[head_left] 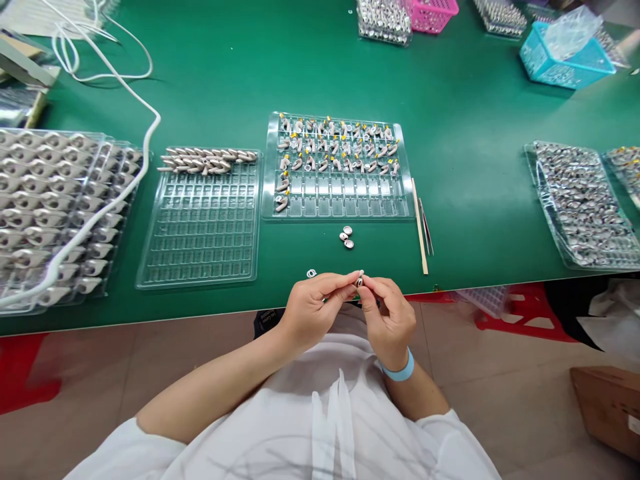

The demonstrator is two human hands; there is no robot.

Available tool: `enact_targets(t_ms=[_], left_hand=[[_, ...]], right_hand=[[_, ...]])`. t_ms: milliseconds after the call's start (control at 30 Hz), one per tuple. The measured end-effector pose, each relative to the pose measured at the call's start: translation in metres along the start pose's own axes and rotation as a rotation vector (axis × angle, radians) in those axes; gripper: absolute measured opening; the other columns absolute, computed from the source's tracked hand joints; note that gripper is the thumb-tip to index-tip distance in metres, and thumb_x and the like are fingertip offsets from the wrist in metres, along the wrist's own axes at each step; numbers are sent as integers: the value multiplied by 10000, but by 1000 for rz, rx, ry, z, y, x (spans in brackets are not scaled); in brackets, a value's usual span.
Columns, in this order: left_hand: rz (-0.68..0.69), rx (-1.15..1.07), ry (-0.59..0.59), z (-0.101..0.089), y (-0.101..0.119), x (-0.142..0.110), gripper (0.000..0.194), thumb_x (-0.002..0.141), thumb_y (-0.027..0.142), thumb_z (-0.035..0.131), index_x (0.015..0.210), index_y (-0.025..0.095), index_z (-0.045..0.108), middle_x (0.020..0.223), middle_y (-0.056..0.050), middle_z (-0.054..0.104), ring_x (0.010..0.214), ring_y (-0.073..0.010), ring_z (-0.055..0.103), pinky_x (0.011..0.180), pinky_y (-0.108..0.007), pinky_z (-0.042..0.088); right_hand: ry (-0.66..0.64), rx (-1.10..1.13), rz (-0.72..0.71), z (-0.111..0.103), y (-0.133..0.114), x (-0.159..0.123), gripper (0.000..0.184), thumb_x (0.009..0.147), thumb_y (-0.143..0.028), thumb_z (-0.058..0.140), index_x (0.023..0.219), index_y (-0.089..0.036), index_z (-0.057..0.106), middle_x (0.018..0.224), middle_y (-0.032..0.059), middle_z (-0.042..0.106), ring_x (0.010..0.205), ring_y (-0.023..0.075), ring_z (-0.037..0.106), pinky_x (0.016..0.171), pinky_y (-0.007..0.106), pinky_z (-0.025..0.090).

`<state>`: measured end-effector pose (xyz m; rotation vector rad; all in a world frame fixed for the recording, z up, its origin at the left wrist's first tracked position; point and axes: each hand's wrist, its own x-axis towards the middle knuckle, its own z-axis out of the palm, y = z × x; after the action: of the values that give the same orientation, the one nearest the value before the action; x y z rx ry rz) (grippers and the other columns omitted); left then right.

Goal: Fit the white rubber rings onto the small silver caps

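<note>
My left hand [316, 303] and my right hand [390, 317] meet at the table's front edge. Between their fingertips they pinch one small metallic part [359, 282], mostly covered by the fingers, so its kind is unclear. Beside my left hand lie thin white rings [311, 273]. Several small round silver-and-dark pieces [349, 244] rest a little farther in. Beyond them, a clear compartment tray [340, 208] holds rows of small curved grey parts with yellow bits. To the right lie a wooden stick [420, 230] and metal tweezers [427, 228].
Left of centre is a clear tray [200, 247] with grey parts along its back. Stacked trays of larger grey pieces [45, 213] stand far left, crossed by a white cable [150, 137]. Filled trays [585, 200] lie at right; a blue basket [565, 67] and pink basket [434, 15] stand behind.
</note>
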<state>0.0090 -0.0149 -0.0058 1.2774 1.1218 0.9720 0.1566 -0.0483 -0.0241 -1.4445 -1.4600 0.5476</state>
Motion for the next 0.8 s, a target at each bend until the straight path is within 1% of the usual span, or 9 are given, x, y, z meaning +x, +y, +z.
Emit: enact_targets(t_ms=[167, 267, 400, 600, 700, 800], left_hand=[[-43, -71, 2, -5, 3, 5, 139, 786, 239, 740, 909, 218, 801, 860, -60, 771, 794, -193, 717, 749, -284, 620], [-73, -135, -20, -8, 1, 6, 119, 753, 249, 772, 855, 195, 797, 820, -65, 739, 777, -190, 696, 710, -286, 619], [-119, -174, -75, -9, -1, 6, 143, 778, 268, 755, 892, 184, 774, 872, -66, 727, 827, -198, 694, 751, -307, 620], [-150, -106, -104, -11, 2, 5, 201, 788, 308, 740, 931, 168, 754, 905, -75, 745, 842, -204, 708, 762, -292, 610], [-147, -89, -117, -12, 1, 5, 222, 788, 319, 739, 946, 163, 746, 918, -77, 744, 844, -204, 706, 774, -296, 609], [-150, -91, -120, -12, -1, 5, 222, 798, 324, 730, 951, 162, 740, 906, -69, 742, 827, -192, 702, 751, -277, 610]], right_hand=[[-79, 135, 142, -5, -4, 1, 181, 918, -235, 581, 1040, -239, 714, 973, 53, 707, 683, 135, 654, 576, 259, 569], [-109, 243, 197, -6, -6, 2, 179, 925, -244, 569, 1025, -237, 717, 945, 43, 696, 620, 115, 617, 548, 254, 552], [-128, 300, 227, -6, -8, 3, 172, 920, -235, 577, 1016, -236, 720, 924, 37, 688, 627, 112, 602, 556, 253, 533], [-109, 273, 253, -8, -10, 3, 149, 902, -258, 604, 974, -232, 732, 906, 41, 704, 700, 138, 635, 591, 260, 535], [-122, 270, 277, -9, -12, 5, 142, 895, -268, 614, 952, -229, 737, 901, 41, 710, 692, 134, 628, 584, 251, 531], [-150, 290, 334, -10, -14, 9, 144, 892, -284, 618, 937, -227, 742, 859, 32, 706, 626, 114, 594, 549, 235, 513]])
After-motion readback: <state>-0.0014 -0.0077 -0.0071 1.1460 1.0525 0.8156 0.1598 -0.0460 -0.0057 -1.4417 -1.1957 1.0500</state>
